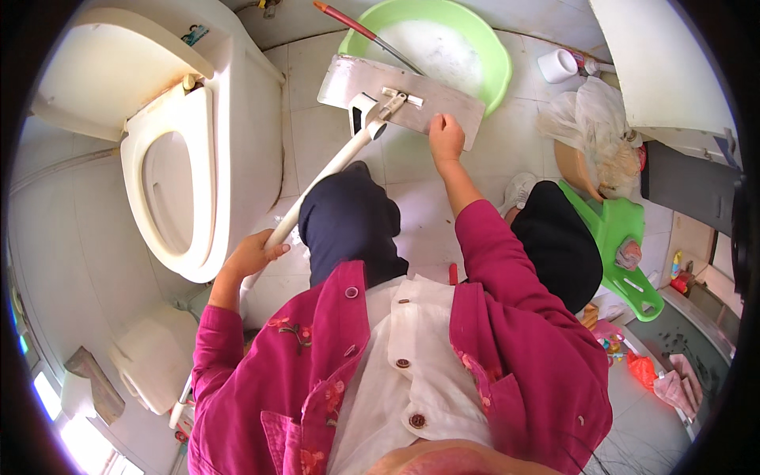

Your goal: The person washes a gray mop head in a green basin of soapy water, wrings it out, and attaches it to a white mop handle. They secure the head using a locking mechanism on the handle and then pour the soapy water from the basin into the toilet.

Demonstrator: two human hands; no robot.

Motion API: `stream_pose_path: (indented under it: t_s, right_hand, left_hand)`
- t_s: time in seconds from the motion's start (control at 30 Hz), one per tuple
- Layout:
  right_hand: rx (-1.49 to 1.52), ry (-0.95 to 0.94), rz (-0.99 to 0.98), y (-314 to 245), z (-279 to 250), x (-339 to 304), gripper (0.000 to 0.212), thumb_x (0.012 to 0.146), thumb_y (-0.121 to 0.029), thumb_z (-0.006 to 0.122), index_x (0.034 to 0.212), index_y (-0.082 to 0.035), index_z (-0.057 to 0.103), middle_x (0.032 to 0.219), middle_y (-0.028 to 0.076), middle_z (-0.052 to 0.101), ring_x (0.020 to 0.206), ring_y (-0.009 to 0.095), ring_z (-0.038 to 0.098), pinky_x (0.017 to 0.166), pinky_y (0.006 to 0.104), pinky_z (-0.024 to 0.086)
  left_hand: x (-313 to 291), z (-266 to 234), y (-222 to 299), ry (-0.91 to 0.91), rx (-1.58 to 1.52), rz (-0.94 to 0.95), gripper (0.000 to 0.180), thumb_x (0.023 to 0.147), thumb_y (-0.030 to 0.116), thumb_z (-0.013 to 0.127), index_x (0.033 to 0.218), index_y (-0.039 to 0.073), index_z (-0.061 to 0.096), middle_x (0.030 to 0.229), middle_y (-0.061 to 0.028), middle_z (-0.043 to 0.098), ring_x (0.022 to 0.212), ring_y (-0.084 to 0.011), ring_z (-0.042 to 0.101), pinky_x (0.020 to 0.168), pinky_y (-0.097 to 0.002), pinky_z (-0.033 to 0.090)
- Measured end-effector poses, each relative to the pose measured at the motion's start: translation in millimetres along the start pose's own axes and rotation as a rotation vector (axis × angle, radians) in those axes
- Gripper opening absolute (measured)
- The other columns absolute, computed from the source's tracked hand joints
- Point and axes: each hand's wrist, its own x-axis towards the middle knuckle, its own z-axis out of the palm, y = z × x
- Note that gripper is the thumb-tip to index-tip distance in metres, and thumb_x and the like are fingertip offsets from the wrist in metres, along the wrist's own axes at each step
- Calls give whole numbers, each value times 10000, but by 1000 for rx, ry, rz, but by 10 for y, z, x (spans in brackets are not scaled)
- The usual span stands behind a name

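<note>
I'd brace the pole (342, 161), left hand (255, 252) gripping it, right hand (446, 139) curled (hold unclear) at the twelve-o'clock mop plate (437, 100).

**Magenta over white, dark below**

Jacket (546, 364) magenta, open down front; pale round button (351, 293), red floral embroidery (336, 396). Sleeves (495, 245) plain. Shirt (423, 336) white, brown buttons (403, 363). Trousers (344, 226) dark, navy-looking on left leg. Shoe (520, 190) whitish, far right. Left hand (255, 255), right hand (447, 138) both bare.
</note>
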Motion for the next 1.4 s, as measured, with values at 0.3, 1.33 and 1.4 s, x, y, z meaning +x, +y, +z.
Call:
stream_pose_path:
  t_s: [0.3,1.33,1.4]
  right_hand:
    - [-759,204,-267,55,303,618,646,944,-318,488,1500,-66,276,1581,99,222,1484,283,117,1185,542,42]
    - [-828,209,-310,-20,349,616,643,921,-269,485,1490,-49,282,1564,107,250,1467,300,162,1176,550,73]
    - [-825,209,-305,-11,346,624,647,918,-264,494,1490,-50,281,1561,107,255,1466,301,165,1175,550,76]
  left_hand:
    - [1589,-724,1082,433,508,566,498,973,198,521,1435,48,406,1517,-160,352,1408,-332,325,1134,-429,305]
    - [3621,-191,1790,453,727,830,482,929,144,522,1407,190,471,1448,9,445,1398,-215,339,1164,-560,164]
    - [3610,-188,1804,381,755,867,490,931,141,516,1415,198,463,1456,24,439,1402,-205,337,1167,-560,159]
